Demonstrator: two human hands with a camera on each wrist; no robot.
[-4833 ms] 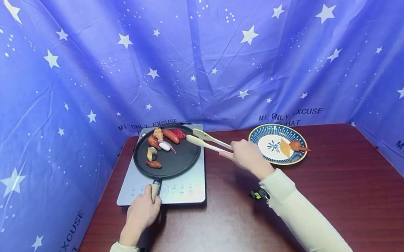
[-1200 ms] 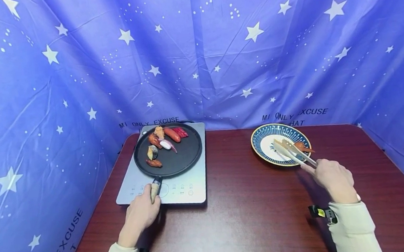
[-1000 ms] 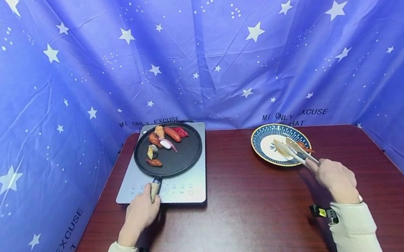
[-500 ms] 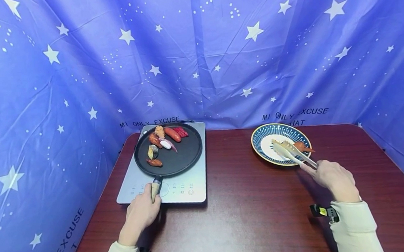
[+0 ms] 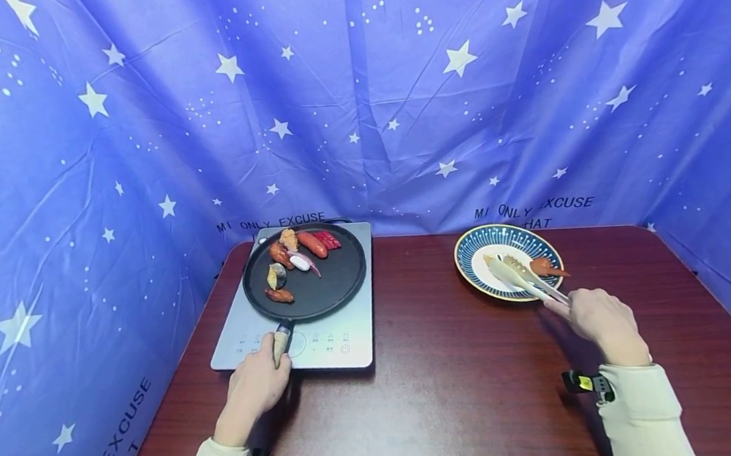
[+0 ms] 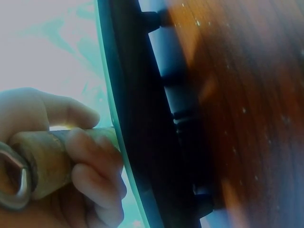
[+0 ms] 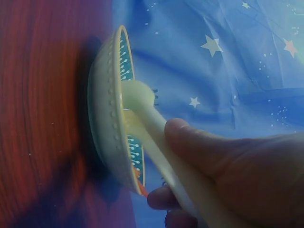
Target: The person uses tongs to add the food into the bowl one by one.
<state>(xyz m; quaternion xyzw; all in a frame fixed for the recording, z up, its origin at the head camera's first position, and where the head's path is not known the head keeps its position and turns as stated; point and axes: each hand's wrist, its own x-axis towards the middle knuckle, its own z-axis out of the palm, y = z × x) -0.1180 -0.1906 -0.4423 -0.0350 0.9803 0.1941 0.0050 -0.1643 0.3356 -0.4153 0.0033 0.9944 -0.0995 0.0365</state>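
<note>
My left hand (image 5: pixel 256 385) grips the wooden handle (image 5: pixel 280 345) of a round black frying pan (image 5: pixel 331 283); in the left wrist view its fingers curl round that handle (image 6: pixel 50 159). Several pieces of food lie along the pan's left and far side, among them a red sausage (image 5: pixel 313 245). My right hand (image 5: pixel 606 322) holds pale tongs (image 5: pixel 521 279), their tips down inside a blue-patterned plate (image 5: pixel 471 254). A tan food piece is mostly hidden at the tips; whether they pinch it I cannot tell. An orange-brown piece (image 5: pixel 543 267) overlaps the plate's right rim.
The pan sits on a silver induction cooktop (image 5: pixel 351 350) at the left of the dark red wooden table (image 5: pixel 433 383). A blue curtain with stars (image 5: pixel 354 111) encloses the back and both sides. A black wrist strap (image 5: pixel 585 385) shows below my right hand.
From the pan's right edge, my right hand has carried the tongs right to the plate. Their arms spread a second ago, then drew closer and shifted slightly left. My left hand stays on the handle.
</note>
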